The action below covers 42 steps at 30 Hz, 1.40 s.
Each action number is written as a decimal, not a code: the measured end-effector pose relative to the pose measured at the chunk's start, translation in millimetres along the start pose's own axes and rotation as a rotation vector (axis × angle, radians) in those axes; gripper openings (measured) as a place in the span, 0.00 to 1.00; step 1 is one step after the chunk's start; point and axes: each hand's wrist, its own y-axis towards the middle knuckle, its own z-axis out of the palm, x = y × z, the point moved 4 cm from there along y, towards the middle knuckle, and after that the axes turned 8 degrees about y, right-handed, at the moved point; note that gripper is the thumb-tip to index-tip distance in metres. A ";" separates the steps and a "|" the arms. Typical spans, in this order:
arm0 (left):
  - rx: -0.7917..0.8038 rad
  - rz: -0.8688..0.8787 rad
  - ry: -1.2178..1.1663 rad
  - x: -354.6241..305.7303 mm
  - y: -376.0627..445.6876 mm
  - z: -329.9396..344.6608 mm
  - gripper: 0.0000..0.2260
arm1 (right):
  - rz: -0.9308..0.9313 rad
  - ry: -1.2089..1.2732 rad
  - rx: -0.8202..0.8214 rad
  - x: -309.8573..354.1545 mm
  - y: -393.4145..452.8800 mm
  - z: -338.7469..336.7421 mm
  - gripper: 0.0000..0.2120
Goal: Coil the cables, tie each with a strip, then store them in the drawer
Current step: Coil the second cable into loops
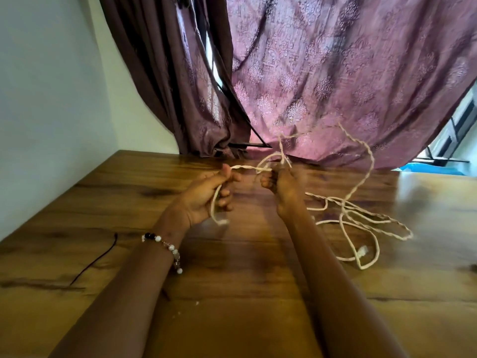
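Observation:
A long twisted white cable (361,218) lies in loose loops on the wooden table (258,293) to the right of my hands. My left hand (209,197) grips one stretch of it between thumb and curled fingers, and the cable's frayed end hangs below the palm. My right hand (281,184) pinches the cable a short way to the right, above the table. A small loop rises between and above the two hands, and a strand arcs up and over to the right pile. A white plug end (362,251) rests among the loops.
A thin dark cord (95,262) lies on the table at the left. Purple patterned curtains (335,86) hang right behind the table's far edge. A white wall (51,112) borders the left. A blue object (423,167) shows at the far right edge.

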 end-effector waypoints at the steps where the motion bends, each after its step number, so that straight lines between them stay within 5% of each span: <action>1: 0.000 0.009 -0.036 -1.8 3.3 -3.1 0.17 | -0.002 -0.093 -0.037 -7.8 5.2 -3.5 0.08; 2: 0.002 0.010 -0.074 -2.5 6.6 -6.7 0.18 | -0.034 -0.217 -0.052 -15.1 11.5 -5.5 0.04; 8: 0.073 -0.019 -0.171 -5.3 9.4 -18.1 0.24 | -0.745 -1.122 0.007 -2.6 1.6 1.5 0.39; 11: 0.117 -0.001 -0.184 -10.1 5.0 -15.6 0.26 | -0.751 -1.488 0.197 -13.5 -1.5 1.5 0.26; 14: 0.146 0.126 -0.368 -16.1 1.4 -20.8 0.25 | -0.667 -1.494 0.337 -24.3 3.7 -1.4 0.11; 17: 0.107 0.233 -0.436 -19.6 -3.1 -31.3 0.32 | -0.804 -1.300 0.318 -18.3 3.9 -1.8 0.09; 20: 0.072 0.314 -0.398 -23.8 -6.3 -34.6 0.30 | -0.887 -1.215 0.272 -10.0 0.5 -2.6 0.07; 23: 0.011 0.349 -0.359 -25.4 -4.8 -32.0 0.24 | -0.914 -1.247 0.302 -10.6 -3.7 0.5 0.08; 28: -0.114 0.397 -0.363 -28.7 -4.5 -37.1 0.29 | -0.776 -1.190 0.355 -20.6 6.2 -1.6 0.14; 33: -0.186 0.464 -0.515 -33.2 -8.4 -50.3 0.26 | -0.701 -1.168 0.395 -25.9 3.1 -2.8 0.08; 37: -0.268 0.467 -0.452 -30.0 -7.6 -52.5 0.17 | -0.667 -1.443 0.491 -22.8 -7.6 6.4 0.16; 42: -0.298 0.485 -0.300 -29.2 -4.9 -47.3 0.17 | -0.941 -1.647 0.573 -8.7 -38.4 30.3 0.23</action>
